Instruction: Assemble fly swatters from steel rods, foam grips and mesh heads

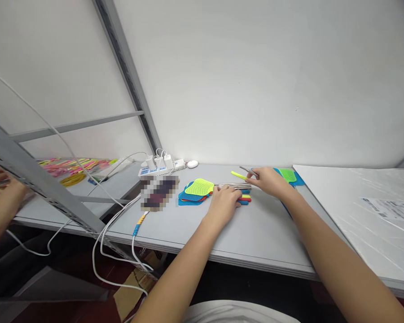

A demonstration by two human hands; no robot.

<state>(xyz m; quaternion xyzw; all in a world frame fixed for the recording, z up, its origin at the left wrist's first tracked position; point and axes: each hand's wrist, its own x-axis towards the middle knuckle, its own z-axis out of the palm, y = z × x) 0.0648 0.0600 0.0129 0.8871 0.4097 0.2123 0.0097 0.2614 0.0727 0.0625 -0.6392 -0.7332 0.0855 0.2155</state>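
Fly swatters with perforated heads, yellow-green on top and blue and red beneath, lie in a stack (199, 187) on the grey table. Their metal rods (237, 185) run rightward to coloured handles (245, 202). My left hand (225, 201) is closed over the rods, its fingers bent near the handles. Just behind and to the right, my right hand (265, 180) pinches a fly swatter; a yellow-green handle (239, 175) and a thin metal rod (248, 171) stick out leftward from its fingers. Beyond that hand lie blue and green swatter heads (287, 175), partly hidden by my wrist.
A power strip (161, 168) with plugged-in chargers and a small white round device (192, 164) sit by the wall. White cables (103, 233) hang around the metal shelf post (54, 184). A large wrapped white board (357, 215) covers the right side. Another person's arm (6, 206) is at far left.
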